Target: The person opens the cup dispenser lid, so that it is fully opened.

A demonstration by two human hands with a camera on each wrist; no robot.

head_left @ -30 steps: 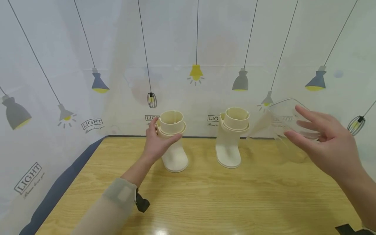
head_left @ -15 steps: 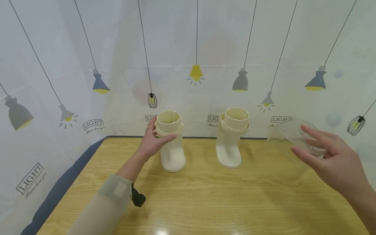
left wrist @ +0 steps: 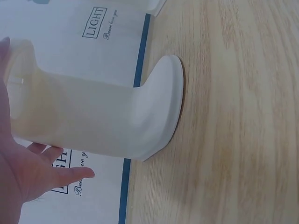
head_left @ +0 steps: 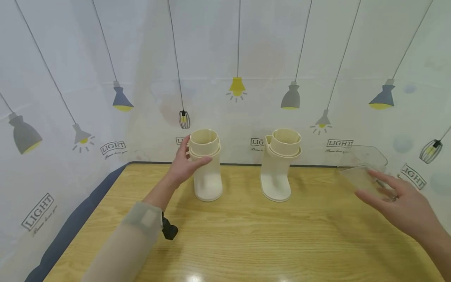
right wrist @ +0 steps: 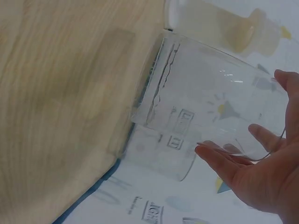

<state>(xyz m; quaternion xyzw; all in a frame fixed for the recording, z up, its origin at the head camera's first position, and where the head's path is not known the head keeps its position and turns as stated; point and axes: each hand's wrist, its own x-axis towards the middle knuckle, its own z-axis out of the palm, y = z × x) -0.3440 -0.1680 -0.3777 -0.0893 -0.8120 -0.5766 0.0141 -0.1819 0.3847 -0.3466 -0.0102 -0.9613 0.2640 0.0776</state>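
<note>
Two cream plastic stands with ring-shaped tops and rounded feet stand on the wooden table in the head view. My left hand [head_left: 182,167] grips the upper part of the left stand [head_left: 208,178], thumb in front and fingers round its side. In the left wrist view that stand [left wrist: 98,109] has its foot on the table. My right hand [head_left: 405,205] holds a clear, see-through plastic container [right wrist: 210,88] by its rim, to the right of the other stand [head_left: 276,178]. Some container edges are hard to make out. A second clear shape [right wrist: 161,154] shows beside it in the right wrist view.
The wooden table [head_left: 246,239] runs up to a pale wall cloth [head_left: 148,98] printed with hanging lamps. A dark blue edge [head_left: 88,203] borders the table at left and back. Behind the container in the right wrist view is a cream stand [right wrist: 210,28].
The left stand has been turned and shifted slightly, with my left hand still round its top. My right hand has moved right and down with the clear container, away from the right stand.
</note>
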